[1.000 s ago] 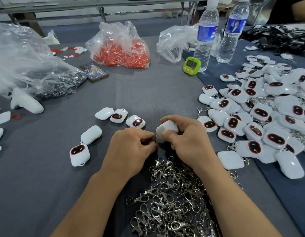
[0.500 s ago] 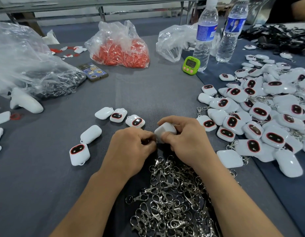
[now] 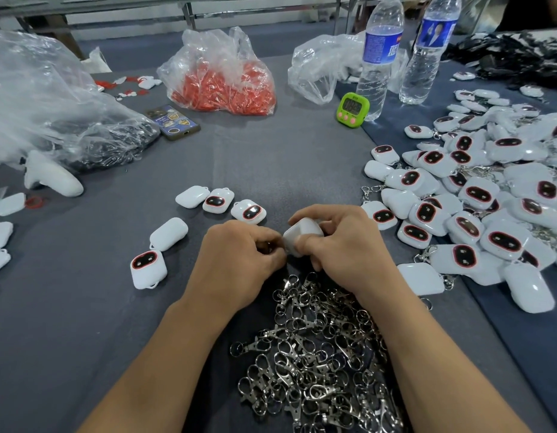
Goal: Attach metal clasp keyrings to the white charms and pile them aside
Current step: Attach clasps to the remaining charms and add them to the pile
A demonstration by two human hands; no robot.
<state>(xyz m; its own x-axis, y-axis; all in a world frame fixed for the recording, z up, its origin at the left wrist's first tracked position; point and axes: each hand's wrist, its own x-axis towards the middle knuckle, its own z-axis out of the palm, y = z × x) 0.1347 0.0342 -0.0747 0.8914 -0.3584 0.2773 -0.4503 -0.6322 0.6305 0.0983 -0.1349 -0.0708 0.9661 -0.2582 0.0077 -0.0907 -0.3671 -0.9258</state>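
Observation:
My right hand (image 3: 339, 245) grips a white charm (image 3: 302, 234) over the middle of the grey table. My left hand (image 3: 236, 260) is closed right against the charm's left edge, its fingertips pinched on something small and metallic that is mostly hidden. A heap of metal clasp keyrings (image 3: 317, 364) lies just below my hands, between my forearms. Several loose white charms (image 3: 249, 211) with dark red-rimmed ovals lie to the left. A big pile of charms with clasps (image 3: 477, 195) covers the right side.
At the back stand a bag of red parts (image 3: 224, 79), a clear bag (image 3: 321, 67), two water bottles (image 3: 378, 57), and a green timer (image 3: 352, 109). A phone (image 3: 174, 121) and a large plastic bag (image 3: 52, 107) lie at the left.
Both hands stay pressed together on the charm; the charm has turned slightly in my right fingers. Nothing else has moved.

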